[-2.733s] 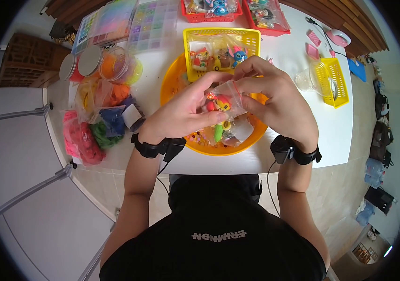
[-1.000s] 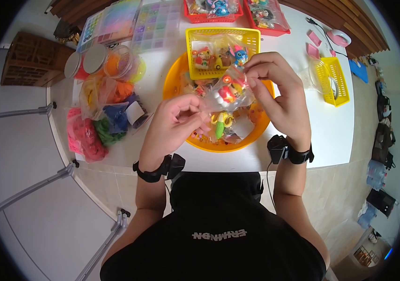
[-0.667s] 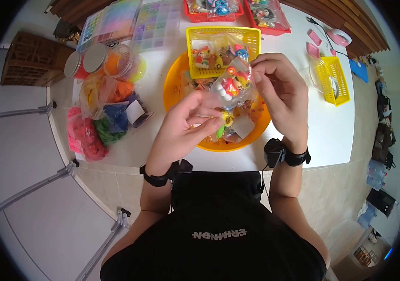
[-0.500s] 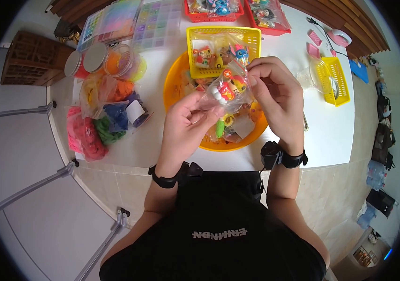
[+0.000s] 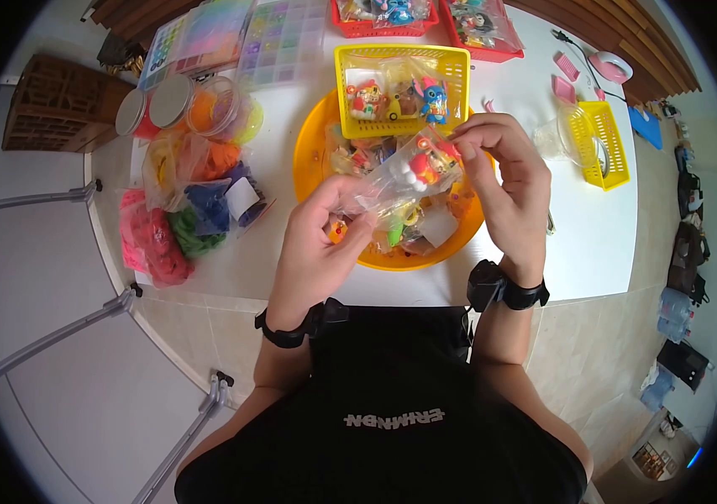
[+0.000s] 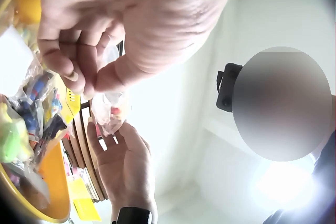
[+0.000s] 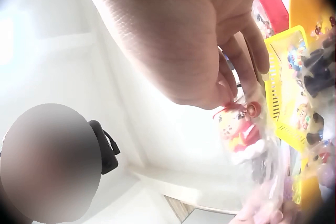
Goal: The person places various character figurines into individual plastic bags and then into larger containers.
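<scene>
A clear plastic bag (image 5: 388,189) is stretched at a slant between both hands, over a round orange-yellow tub (image 5: 304,160). Inside its right end sits a small red, yellow and white toy figurine (image 7: 239,132). My left hand (image 5: 316,239) pinches the bag's flat lower-left end between thumb and fingers. At the upper right, my right hand (image 5: 511,189) pinches the corner by the figurine with thumb and fingertips. Below the bag, the tub holds several bagged toys, among them a green and yellow one (image 5: 396,228). A yellow basket (image 5: 367,129) with more bagged figurines rests across the tub's far side.
Two red baskets (image 5: 388,31) of bagged toys stand at the back. Lidded jars (image 5: 171,99), bags of coloured material (image 5: 157,244) and a compartment box (image 5: 278,50) fill the left side. To the right are another yellow basket (image 5: 606,160) and a pink-white device (image 5: 610,67) with a cord.
The hands have moved apart from their earlier close grip. The bag has turned and is drawn out longer, its figurine now by the right fingertips. The left hand has shifted slightly left and down.
</scene>
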A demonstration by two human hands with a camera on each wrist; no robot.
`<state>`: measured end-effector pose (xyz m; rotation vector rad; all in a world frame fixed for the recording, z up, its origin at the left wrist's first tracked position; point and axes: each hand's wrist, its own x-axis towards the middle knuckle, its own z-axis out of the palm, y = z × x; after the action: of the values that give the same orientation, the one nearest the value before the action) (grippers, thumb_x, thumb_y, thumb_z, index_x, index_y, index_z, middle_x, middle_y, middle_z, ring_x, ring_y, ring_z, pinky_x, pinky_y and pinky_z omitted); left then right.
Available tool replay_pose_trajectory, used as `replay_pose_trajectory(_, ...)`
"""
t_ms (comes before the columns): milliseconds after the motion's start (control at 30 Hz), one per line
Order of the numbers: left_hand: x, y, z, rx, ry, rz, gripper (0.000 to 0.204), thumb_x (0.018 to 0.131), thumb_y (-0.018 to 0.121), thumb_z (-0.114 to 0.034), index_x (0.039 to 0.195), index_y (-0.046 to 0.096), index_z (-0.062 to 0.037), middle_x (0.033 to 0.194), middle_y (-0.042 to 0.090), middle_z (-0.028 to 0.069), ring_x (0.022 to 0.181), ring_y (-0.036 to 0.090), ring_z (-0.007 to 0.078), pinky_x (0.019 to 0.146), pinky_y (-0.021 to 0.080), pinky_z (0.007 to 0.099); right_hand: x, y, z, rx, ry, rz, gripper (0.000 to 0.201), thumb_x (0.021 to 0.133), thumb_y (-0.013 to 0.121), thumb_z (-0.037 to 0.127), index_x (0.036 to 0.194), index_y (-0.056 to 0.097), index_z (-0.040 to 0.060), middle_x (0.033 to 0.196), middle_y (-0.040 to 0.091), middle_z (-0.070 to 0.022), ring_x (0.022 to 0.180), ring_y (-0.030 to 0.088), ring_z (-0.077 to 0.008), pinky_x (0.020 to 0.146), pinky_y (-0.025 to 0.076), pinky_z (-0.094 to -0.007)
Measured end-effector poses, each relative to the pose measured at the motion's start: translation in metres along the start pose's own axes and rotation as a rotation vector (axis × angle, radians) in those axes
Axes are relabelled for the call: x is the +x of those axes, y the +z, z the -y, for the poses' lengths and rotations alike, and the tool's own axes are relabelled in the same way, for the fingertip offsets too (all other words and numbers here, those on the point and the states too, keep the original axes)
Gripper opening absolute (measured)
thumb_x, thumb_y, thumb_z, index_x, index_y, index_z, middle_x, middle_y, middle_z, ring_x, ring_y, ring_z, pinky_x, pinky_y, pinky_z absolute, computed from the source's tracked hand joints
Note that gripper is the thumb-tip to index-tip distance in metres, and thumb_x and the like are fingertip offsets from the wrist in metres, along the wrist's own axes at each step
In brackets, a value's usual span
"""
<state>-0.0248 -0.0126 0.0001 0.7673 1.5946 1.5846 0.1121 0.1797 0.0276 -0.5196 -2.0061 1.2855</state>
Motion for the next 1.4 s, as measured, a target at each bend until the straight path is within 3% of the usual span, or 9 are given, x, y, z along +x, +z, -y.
replay_pose_trajectory(167, -0.001, -0.011, -0.009, 0.074, -0.022, 0.095, 0.029, 0.092, 0.071, -0.001, 0.118, 0.06, 0.0031, 0.093, 0.068, 0.0053, 0.088, 0.063, 0.0086, 0.08, 0.051, 0.0259, -0.004, -0.004, 0.003, 0.218, 0.192, 0.015, 0.011, 0.1, 0.061, 0.004, 0.104, 0.064, -0.0054, 0.1, 0.069, -0.0077, 0.091, 0.067, -0.0127, 0.084, 0.053, -0.0273)
replay_pose_trajectory(400, -0.001, -0.001, -0.017, 0.3, 0.113, 0.17, 0.023, 0.097, 0.067, -0.01, 0.117, 0.062, 0.0003, 0.088, 0.07, 0.013, 0.075, 0.067, 0.0177, 0.068, 0.051, 0.0287, -0.008, 0.001, 0.014, 0.015, 0.279, 0.21, 0.012, 0.101, 0.06, 0.004, 0.106, 0.065, -0.0054, 0.09, 0.071, -0.0072, 0.084, 0.069, -0.0115, 0.078, 0.055, -0.0266)
replay_pose_trajectory(533, 0.002, -0.009, -0.008, 0.516, 0.027, 0.147, 0.021, 0.101, 0.062, -0.014, 0.116, 0.062, -0.0001, 0.084, 0.07, 0.0156, 0.066, 0.067, 0.0203, 0.059, 0.049, 0.032, -0.011, -0.001, 0.01, -0.015, 0.21, 0.095, 0.011, 0.101, 0.06, 0.003, 0.106, 0.065, -0.0054, 0.089, 0.071, -0.0076, 0.083, 0.069, -0.0112, 0.077, 0.054, -0.0262)
replay_pose_trajectory(733, 0.003, 0.004, -0.002, 0.29, -0.007, -0.027, 0.02, 0.101, 0.062, -0.017, 0.109, 0.065, 0.0015, 0.083, 0.069, 0.0175, 0.064, 0.065, 0.029, 0.059, 0.048, 0.0331, -0.014, -0.006, -0.004, 0.091, 0.173, -0.221, 0.013, 0.104, 0.057, 0.006, 0.109, 0.062, -0.0051, 0.094, 0.069, -0.0041, 0.082, 0.063, -0.0065, 0.075, 0.052, -0.0228)
replay_pose_trajectory(933, -0.002, -0.001, -0.007, 0.743, 0.117, -0.104, 0.029, 0.098, 0.067, -0.018, 0.121, 0.064, 0.0, 0.089, 0.071, 0.0167, 0.08, 0.068, 0.036, 0.07, 0.052, 0.0392, -0.022, 0.0, 0.012, 0.277, 0.304, -0.037, 0.014, 0.105, 0.056, 0.007, 0.109, 0.061, -0.0047, 0.094, 0.068, -0.0049, 0.082, 0.066, -0.0082, 0.075, 0.058, -0.0256)
replay_pose_trajectory(1033, -0.004, -0.005, -0.016, 0.891, 0.308, -0.277, 0.04, 0.094, 0.072, -0.017, 0.13, 0.062, -0.002, 0.102, 0.072, 0.0162, 0.088, 0.069, 0.034, 0.08, 0.053, 0.0397, -0.021, 0.001, 0.023, 0.303, 0.385, 0.102, 0.012, 0.104, 0.056, 0.007, 0.108, 0.06, -0.0034, 0.092, 0.067, -0.0058, 0.079, 0.066, -0.0082, 0.071, 0.057, -0.0248)
replay_pose_trajectory(1233, -0.009, 0.013, -0.027, 0.224, 0.169, 0.098, 0.065, 0.082, 0.083, -0.006, 0.14, 0.055, -0.0041, 0.115, 0.069, 0.0133, 0.097, 0.07, 0.0231, 0.09, 0.054, 0.0334, -0.023, 0.012, 0.021, 0.41, 0.477, 0.23, 0.011, 0.104, 0.058, 0.006, 0.111, 0.062, -0.0012, 0.092, 0.066, -0.0019, 0.075, 0.06, -0.0059, 0.069, 0.053, -0.0227)
replay_pose_trajectory(1333, -0.003, 0.014, -0.008, 0.212, 0.272, 0.078, 0.069, 0.079, 0.085, 0.0, 0.14, 0.053, -0.0024, 0.112, 0.07, 0.0118, 0.098, 0.069, 0.0188, 0.09, 0.054, 0.0301, -0.023, 0.016, 0.023, 0.459, 0.47, 0.185, 0.02, 0.102, 0.06, 0.005, 0.121, 0.061, 0.0005, 0.095, 0.066, -0.0013, 0.08, 0.059, -0.0065, 0.072, 0.052, -0.0231)
replay_pose_trajectory(1400, -0.003, 0.017, -0.003, -0.004, 0.197, 0.007, 0.067, 0.08, 0.085, 0.002, 0.138, 0.053, -0.0005, 0.11, 0.071, 0.0111, 0.099, 0.069, 0.016, 0.089, 0.054, 0.0289, -0.026, 0.018, 0.024, 0.493, 0.401, 0.15, 0.032, 0.099, 0.064, 0.004, 0.13, 0.058, 0.0013, 0.1, 0.066, -0.0024, 0.087, 0.059, -0.0078, 0.074, 0.051, -0.0238)
